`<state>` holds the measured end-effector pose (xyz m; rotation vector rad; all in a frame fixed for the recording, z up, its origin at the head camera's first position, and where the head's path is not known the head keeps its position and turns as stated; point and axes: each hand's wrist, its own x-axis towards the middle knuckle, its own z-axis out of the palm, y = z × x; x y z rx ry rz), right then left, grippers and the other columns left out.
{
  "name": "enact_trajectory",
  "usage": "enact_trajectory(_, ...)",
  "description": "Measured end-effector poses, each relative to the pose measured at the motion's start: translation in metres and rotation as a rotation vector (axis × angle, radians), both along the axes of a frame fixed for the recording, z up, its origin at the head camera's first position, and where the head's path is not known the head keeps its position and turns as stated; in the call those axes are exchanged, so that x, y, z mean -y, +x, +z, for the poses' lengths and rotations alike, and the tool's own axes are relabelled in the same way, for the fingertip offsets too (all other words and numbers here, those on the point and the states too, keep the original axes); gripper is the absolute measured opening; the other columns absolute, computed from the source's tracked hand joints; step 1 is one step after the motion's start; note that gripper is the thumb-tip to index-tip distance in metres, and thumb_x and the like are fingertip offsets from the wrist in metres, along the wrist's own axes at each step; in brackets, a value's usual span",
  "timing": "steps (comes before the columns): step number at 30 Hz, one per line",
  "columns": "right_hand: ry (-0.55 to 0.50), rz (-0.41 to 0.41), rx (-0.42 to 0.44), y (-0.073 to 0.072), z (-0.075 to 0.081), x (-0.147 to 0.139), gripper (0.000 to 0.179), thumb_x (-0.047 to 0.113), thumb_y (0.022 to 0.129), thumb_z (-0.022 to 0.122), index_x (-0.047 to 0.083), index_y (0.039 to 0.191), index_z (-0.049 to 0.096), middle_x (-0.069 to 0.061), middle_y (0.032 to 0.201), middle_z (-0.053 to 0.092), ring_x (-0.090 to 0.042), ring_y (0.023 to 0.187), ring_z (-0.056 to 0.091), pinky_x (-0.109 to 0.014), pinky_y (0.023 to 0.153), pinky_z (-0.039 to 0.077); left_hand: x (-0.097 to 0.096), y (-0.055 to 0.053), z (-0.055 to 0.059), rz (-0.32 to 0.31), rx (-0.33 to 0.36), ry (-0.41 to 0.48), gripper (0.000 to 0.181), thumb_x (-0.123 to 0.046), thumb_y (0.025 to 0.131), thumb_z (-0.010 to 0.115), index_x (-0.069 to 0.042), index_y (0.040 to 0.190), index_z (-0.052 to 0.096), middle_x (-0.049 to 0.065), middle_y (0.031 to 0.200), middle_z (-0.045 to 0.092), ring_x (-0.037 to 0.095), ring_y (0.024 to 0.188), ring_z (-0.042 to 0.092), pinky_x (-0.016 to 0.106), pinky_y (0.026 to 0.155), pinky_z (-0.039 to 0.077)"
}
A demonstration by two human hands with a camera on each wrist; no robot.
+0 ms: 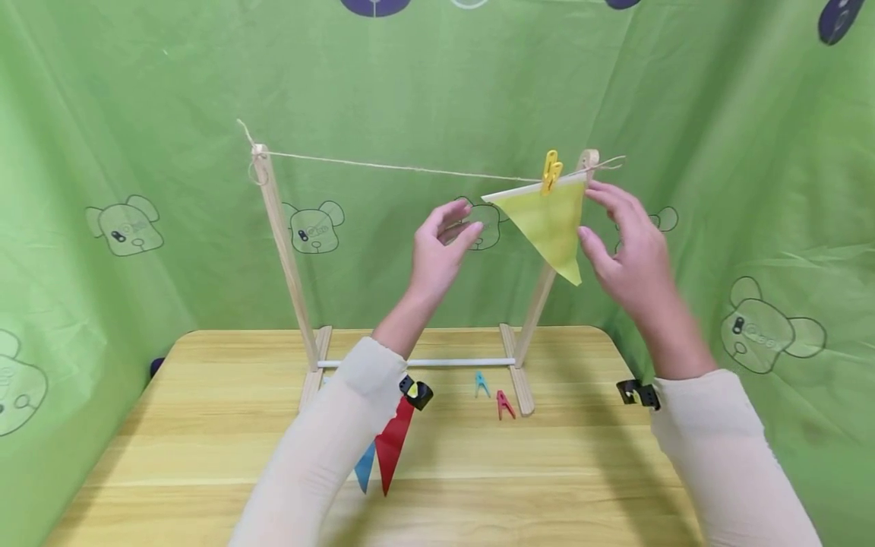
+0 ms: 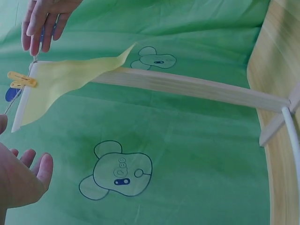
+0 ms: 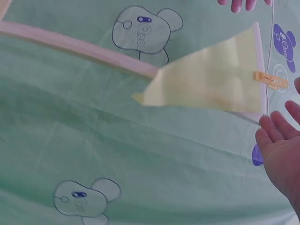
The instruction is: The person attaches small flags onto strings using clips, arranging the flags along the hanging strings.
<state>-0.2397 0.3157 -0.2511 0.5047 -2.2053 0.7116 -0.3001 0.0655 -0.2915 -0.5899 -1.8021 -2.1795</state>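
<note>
A yellow triangular flag [image 1: 547, 220] with a white top edge hangs from a string [image 1: 383, 164]. One yellow clothespin [image 1: 551, 173] clips it there, near the right post. To the left of the flag is my left hand [image 1: 440, 247], fingers loosely bent, holding nothing and apart from the cloth. My right hand [image 1: 636, 258] is beside the flag's right edge, fingers spread and relaxed. In the right wrist view its fingertips [image 3: 265, 123] come close to the flag's upper corner; whether they touch, I cannot tell.
The wooden frame's left post [image 1: 283, 243] and right post [image 1: 536, 311] stand on a wooden table [image 1: 581, 471], joined low down by a white rod [image 1: 444, 362]. A blue clothespin [image 1: 481, 384] and a red clothespin [image 1: 505, 405] lie there. Red [image 1: 395, 441] and blue [image 1: 365, 466] flags are partly hidden by my left sleeve.
</note>
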Motion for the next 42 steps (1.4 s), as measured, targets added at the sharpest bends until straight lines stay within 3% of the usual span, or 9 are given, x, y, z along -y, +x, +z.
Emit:
enact_trajectory(8, -0.066, 0.013, -0.007, 0.002, -0.024, 0.003, 0.05, 0.01, 0.099, 0.064, 0.004, 0.147, 0.052, -0.006, 0.155, 0.051, -0.029, 0.141, 0.049, -0.015, 0.117, 0.034, 0.018, 0.01, -0.016, 0.013, -0.009, -0.07, 0.053, -0.016, 0.096, 0.073, -0.008, 0.145, 0.054, 0.011, 0.145, 0.06, 0.024, 0.133, 0.058, 0.037, 0.116, 0.046)
enact_trajectory(19, -0.147, 0.065, 0.053, 0.01, -0.056, 0.014, 0.056, 0.005, 0.098, 0.065, 0.007, 0.152, 0.048, -0.007, 0.157, 0.048, -0.029, 0.142, 0.048, -0.015, 0.119, 0.033, 0.043, 0.018, -0.039, 0.019, -0.013, -0.141, 0.055, -0.019, 0.097, 0.073, -0.011, 0.147, 0.053, 0.007, 0.149, 0.058, 0.021, 0.138, 0.055, 0.033, 0.116, 0.045)
enact_trajectory(26, -0.196, 0.07, 0.053, 0.01, -0.08, 0.021, 0.057, 0.002, 0.098, 0.065, 0.006, 0.152, 0.047, -0.006, 0.157, 0.049, -0.028, 0.14, 0.049, -0.017, 0.119, 0.034, 0.056, 0.023, -0.051, 0.014, -0.027, -0.175, 0.058, -0.022, 0.096, 0.074, -0.014, 0.149, 0.052, 0.008, 0.152, 0.055, 0.023, 0.14, 0.053, 0.041, 0.118, 0.043)
enact_trajectory(33, -0.252, 0.082, 0.055, 0.012, -0.106, 0.028, 0.057, -0.002, 0.096, 0.066, 0.003, 0.149, 0.049, -0.008, 0.158, 0.046, -0.027, 0.143, 0.046, -0.019, 0.119, 0.037, 0.067, 0.032, -0.063, 0.024, -0.037, -0.284, 0.059, -0.023, 0.097, 0.073, -0.016, 0.151, 0.05, 0.001, 0.154, 0.053, 0.019, 0.144, 0.049, 0.039, 0.121, 0.04)
enact_trajectory(38, -0.27, 0.075, 0.105, 0.013, -0.123, 0.029, 0.059, -0.001, 0.095, 0.068, 0.005, 0.15, 0.048, -0.008, 0.159, 0.045, -0.028, 0.143, 0.045, -0.014, 0.117, 0.035, 0.076, 0.037, -0.069, -0.008, -0.033, -0.359, 0.062, -0.025, 0.097, 0.074, -0.019, 0.153, 0.048, 0.003, 0.157, 0.05, 0.019, 0.146, 0.046, 0.04, 0.123, 0.037)
enact_trajectory(42, -0.279, 0.067, 0.129, 0.014, -0.135, 0.028, 0.06, 0.001, 0.096, 0.068, 0.007, 0.152, 0.047, -0.009, 0.158, 0.045, -0.029, 0.142, 0.046, -0.017, 0.117, 0.037, 0.082, 0.039, -0.075, -0.021, -0.025, -0.401, 0.062, -0.027, 0.098, 0.073, -0.021, 0.154, 0.048, 0.003, 0.158, 0.05, 0.018, 0.147, 0.045, 0.043, 0.123, 0.037)
